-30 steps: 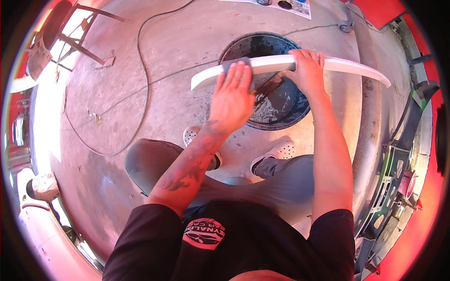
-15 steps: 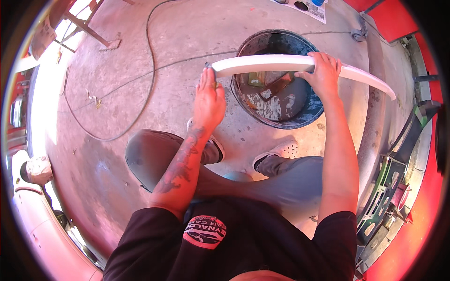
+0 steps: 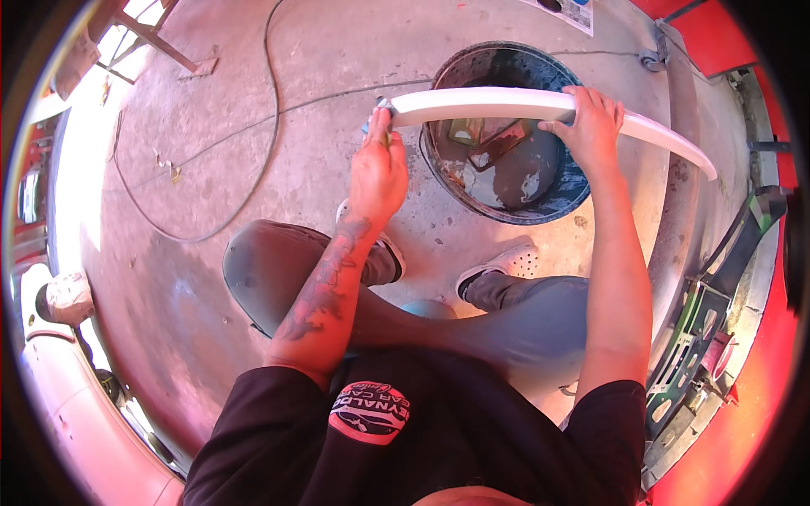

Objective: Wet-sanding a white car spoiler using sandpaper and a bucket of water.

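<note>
A long, curved white strip (image 3: 489, 105), like a piece of car trim, is held crosswise above a black tub (image 3: 576, 173). My right hand (image 3: 591, 131) is wrapped round it right of its middle, thumb on the near side and fingers over the far edge. At its left end my left hand (image 3: 378, 177) presses with fingers together on a small grey sheet (image 3: 384, 105), sandpaper by its look, mostly hidden by the fingers. Murky water fills the bottom of the tub, with a greenish block (image 3: 464, 132) and a brown angular piece (image 3: 504, 145) in it.
A dark hose (image 3: 277, 110) loops over the concrete floor at left, and a thin cable (image 3: 337, 94) runs toward the tub. A pink car panel (image 3: 84, 396) lies lower left. Dark green and black car parts (image 3: 696, 329) lean along the right. Printed paper (image 3: 574, 13) lies at the top.
Both hands and the strip have shifted slightly up and to the right in the view. The tub also appears a little higher and further right. The grips look the same.
</note>
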A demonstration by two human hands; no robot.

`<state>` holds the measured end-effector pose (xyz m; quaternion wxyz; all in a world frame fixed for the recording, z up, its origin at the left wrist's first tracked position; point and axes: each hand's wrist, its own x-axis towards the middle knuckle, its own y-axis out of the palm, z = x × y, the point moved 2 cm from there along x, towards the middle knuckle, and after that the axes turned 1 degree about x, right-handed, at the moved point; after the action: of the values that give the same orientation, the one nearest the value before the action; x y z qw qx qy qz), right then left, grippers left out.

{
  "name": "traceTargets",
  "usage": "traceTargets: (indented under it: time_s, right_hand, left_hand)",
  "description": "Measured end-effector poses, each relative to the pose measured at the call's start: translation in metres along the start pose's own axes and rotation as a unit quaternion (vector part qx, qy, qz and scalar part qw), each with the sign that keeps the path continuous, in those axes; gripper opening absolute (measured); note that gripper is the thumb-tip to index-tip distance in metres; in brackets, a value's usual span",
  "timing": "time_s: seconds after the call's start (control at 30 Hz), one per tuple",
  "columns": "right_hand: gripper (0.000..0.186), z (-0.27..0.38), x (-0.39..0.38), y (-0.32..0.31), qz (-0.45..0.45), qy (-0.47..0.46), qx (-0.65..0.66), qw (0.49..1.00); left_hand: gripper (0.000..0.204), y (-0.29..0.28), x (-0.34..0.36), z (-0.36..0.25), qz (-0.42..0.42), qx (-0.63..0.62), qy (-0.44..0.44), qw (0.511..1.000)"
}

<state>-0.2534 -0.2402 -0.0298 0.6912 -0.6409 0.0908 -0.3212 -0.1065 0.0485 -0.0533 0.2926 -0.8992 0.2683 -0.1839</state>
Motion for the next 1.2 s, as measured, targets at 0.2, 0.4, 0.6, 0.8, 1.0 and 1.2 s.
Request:
traceTargets:
  time_s: [0.2, 0.4, 0.6, 0.8, 1.0, 1.2]
  right_hand:
    - [0.064, 0.002, 0.001, -0.001, 0.003, -0.003, 0.0, 1.0]
    - [0.063, 0.0, -0.001, 0.001, 0.0, 0.0, -0.002, 1.0]
    - [0.064, -0.001, -0.002, 0.002, -0.006, -0.003, 0.005, 1.0]
    - [0.066, -0.002, -0.002, 0.006, -0.02, -0.01, 0.006, 1.0]
    - [0.064, 0.001, -0.003, 0.01, -0.047, -0.02, 0.004, 0.999]
    - [0.062, -0.006, -0.005, 0.004, -0.033, -0.01, 0.039, 0.999]
  left_hand:
    - [0.043, -0.003, 0.004, -0.022, -0.007, 0.034, 0.047, 0.998]
    - [0.042, -0.008, 0.005, -0.007, 0.034, -0.041, -0.117, 0.992]
    - [0.042, -0.016, 0.027, -0.026, 0.056, 0.004, 0.052, 0.997]
    - [0.041, -0.005, 0.037, -0.039, 0.094, 0.074, 0.066, 0.991]
    - [0.039, 0.074, 0.058, -0.116, 0.142, 0.138, 0.274, 0.941]
    - [0.035, 0.016, 0.057, -0.037, 0.114, 0.15, 0.182, 0.965]
